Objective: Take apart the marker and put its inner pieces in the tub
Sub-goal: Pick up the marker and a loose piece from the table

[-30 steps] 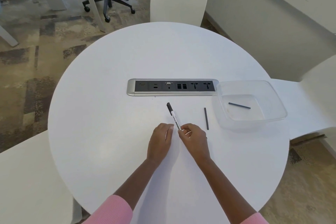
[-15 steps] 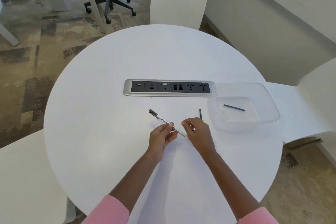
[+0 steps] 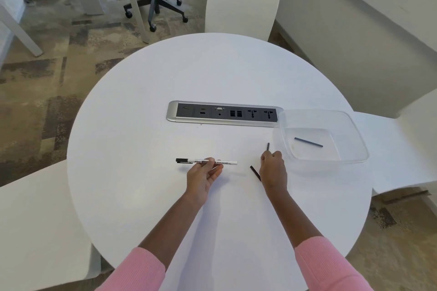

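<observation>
1. Here, furthest left, the left hand (image 3: 203, 178) pinches the marker (image 3: 227, 162) near the middle of its barrel. Its fingers curl over the top and its thumb sits underneath. The marker lies level above the surface (image 3: 165, 208). The black cap end points away to the outer side of that hand and the open white end points towards the other hand. We judge this hold steadies the shell so its insides can be drawn out from the open end.
2. Between the two hands, a short dark rod (image 3: 255, 173) juts out from under the thumb side of the right hand (image 3: 274, 172). The right hand's fingers are curled and it appears to grip this rod, though the pinch itself is hidden from us.
3. Just beyond the right hand's fingertips, a second rod (image 3: 268, 146) lies on the surface, its near end covered by the fingers. We cannot tell whether they touch it.
4. Further out on the right hand's outer side sits the clear tub (image 3: 305, 152), well within reach, with one rod (image 3: 308, 142) already inside.
5. We judge the work partly done, since two pieces remain outside the tub.
</observation>
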The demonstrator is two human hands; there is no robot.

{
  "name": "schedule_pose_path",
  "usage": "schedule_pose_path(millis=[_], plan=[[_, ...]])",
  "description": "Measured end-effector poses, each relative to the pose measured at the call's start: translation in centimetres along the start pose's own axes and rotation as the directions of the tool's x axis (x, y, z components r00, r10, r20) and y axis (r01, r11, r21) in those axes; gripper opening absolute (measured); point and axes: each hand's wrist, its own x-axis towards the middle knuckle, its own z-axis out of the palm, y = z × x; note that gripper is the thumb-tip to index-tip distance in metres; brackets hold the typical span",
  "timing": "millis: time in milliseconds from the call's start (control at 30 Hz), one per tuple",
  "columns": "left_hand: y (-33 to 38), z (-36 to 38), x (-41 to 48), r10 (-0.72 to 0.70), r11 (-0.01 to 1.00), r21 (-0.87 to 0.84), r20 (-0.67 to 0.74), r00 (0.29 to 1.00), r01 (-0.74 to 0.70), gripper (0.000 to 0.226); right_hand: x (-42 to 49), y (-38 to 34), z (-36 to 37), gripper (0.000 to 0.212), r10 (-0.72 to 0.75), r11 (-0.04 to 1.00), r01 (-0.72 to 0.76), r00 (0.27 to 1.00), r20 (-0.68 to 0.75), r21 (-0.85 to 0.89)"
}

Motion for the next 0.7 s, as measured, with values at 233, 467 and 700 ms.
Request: schedule_pose_path(millis=[233,467,700], plan=[[0.3,0.4,-0.3,-0.036,0.999,-0.037,-0.003,0.999,0.035,0.016,0.4,-0.1,-0.3,0.028,0.136,0.977,-0.139,0.99,0.033,0.163],[0.9,1.0,-0.5,-0.102,0.986,-0.13,0.012,0.995,0.103,0.016,0.0,-1.5,-2.5,0.027,0.222,0.738,-0.298,0.954,0.2,0.605],[1.5,1.7,-0.9,-0.142,0.968,-0.208,0.023,0.99,0.144,0.017,-2.3,-3.9,-5.4,0.016,0.067,0.286,-0.289,0.957,0.282,0.914]])
